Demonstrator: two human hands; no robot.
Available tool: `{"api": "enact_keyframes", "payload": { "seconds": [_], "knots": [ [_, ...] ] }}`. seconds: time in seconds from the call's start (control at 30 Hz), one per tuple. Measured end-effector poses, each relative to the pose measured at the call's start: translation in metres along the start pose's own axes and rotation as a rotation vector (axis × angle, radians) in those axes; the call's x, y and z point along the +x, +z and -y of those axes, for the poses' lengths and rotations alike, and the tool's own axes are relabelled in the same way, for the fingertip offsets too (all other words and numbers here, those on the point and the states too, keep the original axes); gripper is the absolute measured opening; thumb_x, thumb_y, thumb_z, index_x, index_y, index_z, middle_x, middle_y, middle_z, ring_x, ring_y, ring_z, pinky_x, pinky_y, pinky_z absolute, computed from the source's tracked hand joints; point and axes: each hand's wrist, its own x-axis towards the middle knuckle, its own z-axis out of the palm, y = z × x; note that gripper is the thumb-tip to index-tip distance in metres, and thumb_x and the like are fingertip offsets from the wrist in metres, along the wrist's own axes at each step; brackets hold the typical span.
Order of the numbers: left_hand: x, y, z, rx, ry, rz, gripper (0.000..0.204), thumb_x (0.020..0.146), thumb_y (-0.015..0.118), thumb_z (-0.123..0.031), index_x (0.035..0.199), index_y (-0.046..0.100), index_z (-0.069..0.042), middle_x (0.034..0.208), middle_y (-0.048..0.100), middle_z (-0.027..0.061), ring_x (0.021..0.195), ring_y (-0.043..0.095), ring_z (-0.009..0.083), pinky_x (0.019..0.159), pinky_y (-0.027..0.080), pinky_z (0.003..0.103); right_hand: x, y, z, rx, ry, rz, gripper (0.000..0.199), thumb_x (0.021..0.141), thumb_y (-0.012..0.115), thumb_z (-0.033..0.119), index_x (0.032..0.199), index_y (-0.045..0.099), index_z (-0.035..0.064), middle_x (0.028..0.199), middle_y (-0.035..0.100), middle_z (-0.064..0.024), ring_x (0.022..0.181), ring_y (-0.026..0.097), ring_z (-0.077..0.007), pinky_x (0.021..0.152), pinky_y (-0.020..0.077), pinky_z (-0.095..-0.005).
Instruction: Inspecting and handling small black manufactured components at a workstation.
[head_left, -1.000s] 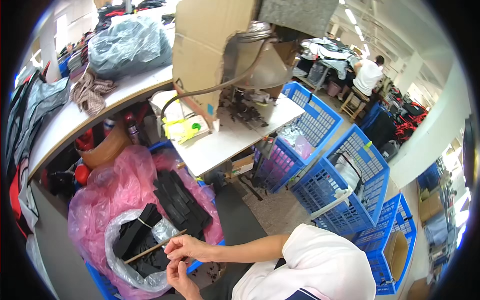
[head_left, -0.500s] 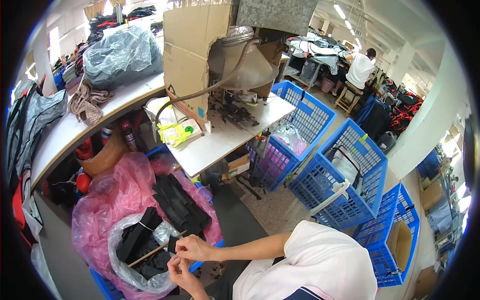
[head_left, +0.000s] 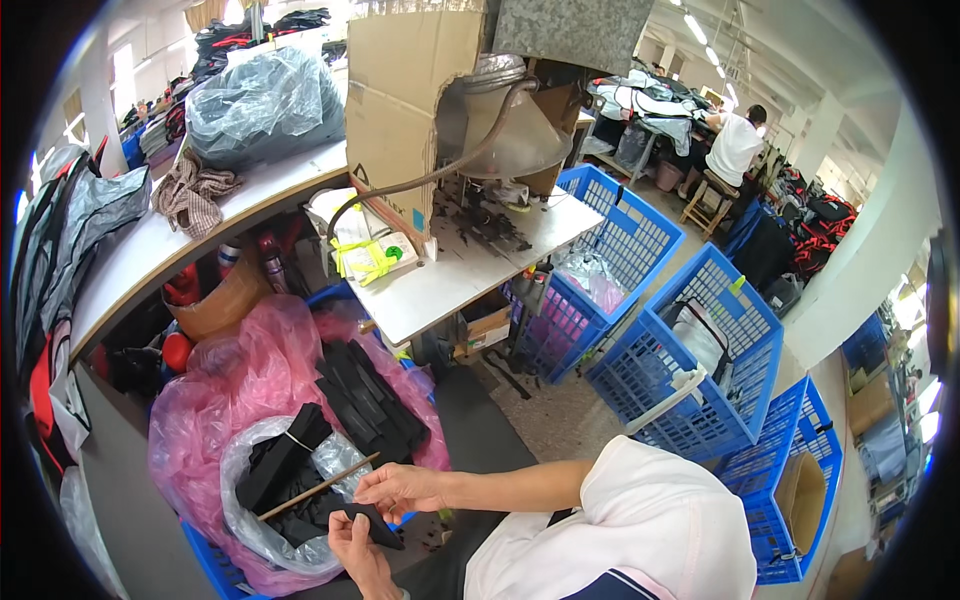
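My right hand (head_left: 400, 490) reaches in from the right on a bare forearm and pinches the near end of a thin tan stick (head_left: 315, 488). The stick slants down to the left over a clear plastic bag (head_left: 240, 460) of black pieces. My left hand (head_left: 352, 552) is just below it, closed on a flat black piece (head_left: 372, 522). More black pieces (head_left: 370, 400) lie stacked on a pink plastic bag (head_left: 230, 370) behind the hands.
A white work table (head_left: 450, 285) carries a cardboard shield, a metal funnel and a hose. Blue plastic crates (head_left: 690, 370) stand to the right. A long counter (head_left: 150, 250) at left holds bagged fabric. Another person sits at the far back right.
Both hands have stayed over the clear bag, with the stick still in the right hand. The black piece now shows in my left hand. The view has shifted slightly.
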Motion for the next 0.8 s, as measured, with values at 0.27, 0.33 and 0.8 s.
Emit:
{"api": "enact_keyframes", "payload": {
  "seconds": [0.27, 0.33, 0.8],
  "knots": [
    [0.001, -0.011, 0.0, 0.069, -0.004, -0.008, 0.015, 0.079, 0.065, 0.002, 0.08, 0.05, -0.003, 0.075, 0.056, 0.0005, 0.065, 0.051, 0.0049, 0.062, 0.041, 0.017, -0.01, 0.005, 0.016, -0.346, -0.107, -0.025, 0.022, 0.078, 0.057, 0.005, 0.099, 0.059, 0.0011, 0.072, 0.061, -0.0034, 0.054, 0.06, -0.011, 0.048, 0.0507, -0.0221],
    [0.0, -0.008, -0.007, 0.181, -0.034, 0.007, 0.013, 0.079, 0.065, 0.0, 0.077, 0.052, -0.003, 0.071, 0.054, -0.0011, 0.062, 0.049, 0.0037, 0.058, 0.038, 0.015, -0.013, 0.004, 0.026, -0.699, -0.24, 0.057, 0.026, 0.075, 0.054, 0.003, 0.1, 0.058, -0.0022, 0.072, 0.061, -0.005, 0.053, 0.059, -0.011, 0.048, 0.0504, -0.0227],
    [-0.001, -0.019, 0.011, -0.096, -0.248, 0.15, 0.013, 0.087, 0.059, -0.011, 0.08, 0.053, -0.002, 0.075, 0.059, 0.0034, 0.065, 0.056, 0.0087, 0.061, 0.047, 0.021, -0.023, 0.008, 0.021, -0.899, -0.302, 0.028, 0.015, 0.069, 0.054, 0.0, 0.083, 0.053, -0.0047, 0.064, 0.058, -0.0084, 0.048, 0.057, -0.013, 0.042, 0.0473, -0.0261]
  ]
}}
